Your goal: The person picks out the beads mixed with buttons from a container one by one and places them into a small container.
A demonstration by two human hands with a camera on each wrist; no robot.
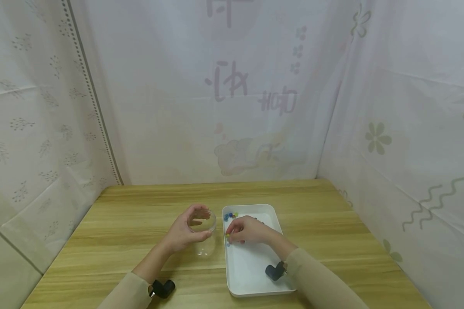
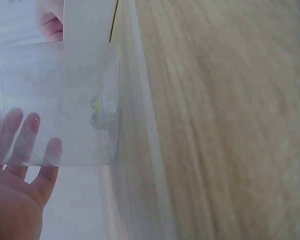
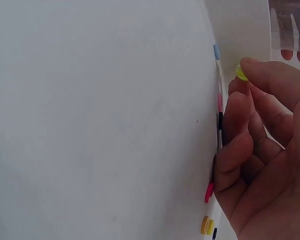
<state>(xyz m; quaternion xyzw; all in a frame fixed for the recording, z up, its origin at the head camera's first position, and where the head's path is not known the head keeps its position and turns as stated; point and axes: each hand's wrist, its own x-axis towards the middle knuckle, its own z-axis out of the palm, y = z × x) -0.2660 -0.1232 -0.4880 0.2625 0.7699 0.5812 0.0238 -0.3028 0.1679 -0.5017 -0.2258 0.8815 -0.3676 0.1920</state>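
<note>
My left hand (image 1: 182, 231) grips a clear plastic jar (image 1: 204, 246) around its upper part, thumb and fingers on opposite sides of the rim. The jar stands upright on the table, its mouth facing up. Two glass marbles (image 2: 95, 120) show at its bottom in the left wrist view. Over the left side of the white tray (image 1: 251, 274), my right hand (image 1: 249, 229) pinches a small bright yellow button-like piece (image 3: 241, 73) between thumb and fingertips. Its other fingers curl loosely below. Part of the tray is hidden under this hand.
Flat coloured pieces lie in the tray, among them a pink-red disc (image 3: 209, 192), a yellow-orange one (image 3: 207, 225) and a light blue one (image 3: 216, 52). Blue round pieces (image 1: 226, 217) sit in its far left corner. The wooden table (image 1: 131, 227) meets fabric walls.
</note>
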